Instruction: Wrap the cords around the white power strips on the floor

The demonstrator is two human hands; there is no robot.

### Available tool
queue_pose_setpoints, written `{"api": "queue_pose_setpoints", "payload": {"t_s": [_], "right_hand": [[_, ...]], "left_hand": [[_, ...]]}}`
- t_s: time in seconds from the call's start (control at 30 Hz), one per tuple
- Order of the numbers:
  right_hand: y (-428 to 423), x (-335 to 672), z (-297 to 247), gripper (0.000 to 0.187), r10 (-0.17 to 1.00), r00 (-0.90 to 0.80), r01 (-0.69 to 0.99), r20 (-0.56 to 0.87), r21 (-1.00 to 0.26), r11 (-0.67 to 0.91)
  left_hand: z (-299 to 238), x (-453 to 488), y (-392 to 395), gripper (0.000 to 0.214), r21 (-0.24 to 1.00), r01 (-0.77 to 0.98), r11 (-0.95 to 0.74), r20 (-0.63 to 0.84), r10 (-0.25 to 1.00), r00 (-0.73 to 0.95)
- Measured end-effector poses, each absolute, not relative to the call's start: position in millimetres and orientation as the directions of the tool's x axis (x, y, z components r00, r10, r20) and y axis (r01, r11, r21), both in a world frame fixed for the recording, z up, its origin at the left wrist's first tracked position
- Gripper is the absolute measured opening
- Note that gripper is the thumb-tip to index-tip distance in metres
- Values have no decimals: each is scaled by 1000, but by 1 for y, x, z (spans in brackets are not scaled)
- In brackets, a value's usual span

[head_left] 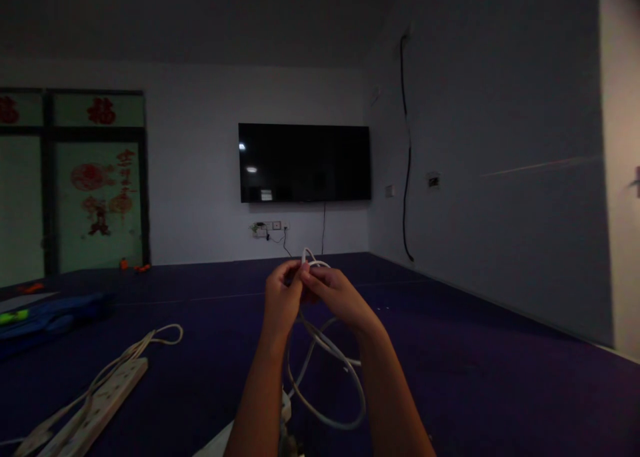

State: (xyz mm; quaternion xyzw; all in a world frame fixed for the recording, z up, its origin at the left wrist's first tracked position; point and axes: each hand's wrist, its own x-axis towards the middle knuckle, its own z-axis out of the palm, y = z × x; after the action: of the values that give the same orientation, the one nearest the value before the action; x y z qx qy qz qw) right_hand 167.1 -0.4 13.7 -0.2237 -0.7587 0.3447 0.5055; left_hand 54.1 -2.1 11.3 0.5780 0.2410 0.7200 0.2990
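Both hands are raised in front of me with their thumbs close together. My left hand (286, 290) pinches a white power cord (356, 404), and my right hand (334, 294) grips the same cord right beside it. A small bend of cord sticks up above the fingers, while wide loops hang below, between and past my wrists. Beneath my left forearm part of a white power strip (215, 444) shows, mostly hidden by the arm. The fingertips partly cover the cord where they hold it.
Another white power strip (107, 407) with its cord bundled along it lies at the left on the dark blue surface (480, 377). Blue cloth (60, 317) lies farther left, with small orange things (143, 268) behind. A television (305, 164) hangs on the far wall.
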Motion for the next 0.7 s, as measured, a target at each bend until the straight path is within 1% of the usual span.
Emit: {"api": "queue_pose_setpoints", "payload": {"t_s": [0.13, 0.2, 0.27, 0.37, 0.47, 0.53, 0.6, 0.63, 0.7], "right_hand": [[2, 162, 13, 49, 752, -250, -9, 610, -778, 629], [3, 161, 13, 46, 771, -198, -22, 606, -789, 614], [5, 161, 12, 44, 782, -151, -28, 604, -794, 608], [8, 164, 12, 40, 793, -114, -45, 599, -800, 598], [9, 170, 11, 37, 805, -91, -64, 587, -810, 583], [10, 175, 11, 38, 805, -74, -57, 588, -809, 586], [9, 181, 11, 39, 786, -58, -36, 615, -788, 614], [8, 183, 11, 39, 769, -50, -23, 637, -771, 637], [6, 188, 12, 40, 733, -33, 7, 679, -733, 680]], "left_hand": [[9, 55, -2, 21, 713, -84, -696, 690, 718, -88], [9, 55, -5, 22, 703, -61, -708, 707, 706, -47], [11, 54, -8, 22, 701, -62, -711, 713, 700, 32], [13, 49, -12, 20, 722, -92, -686, 691, 709, 141], [10, 41, -8, 27, 749, -79, -658, 660, 730, 179], [2, 36, 1, 33, 765, 31, -643, 623, 752, 213], [-10, 34, 13, 33, 744, 239, -624, 553, 776, 303], [-18, 34, 20, 34, 711, 361, -603, 479, 792, 378], [-34, 38, 33, 38, 692, 437, -574, 412, 812, 414]]}}
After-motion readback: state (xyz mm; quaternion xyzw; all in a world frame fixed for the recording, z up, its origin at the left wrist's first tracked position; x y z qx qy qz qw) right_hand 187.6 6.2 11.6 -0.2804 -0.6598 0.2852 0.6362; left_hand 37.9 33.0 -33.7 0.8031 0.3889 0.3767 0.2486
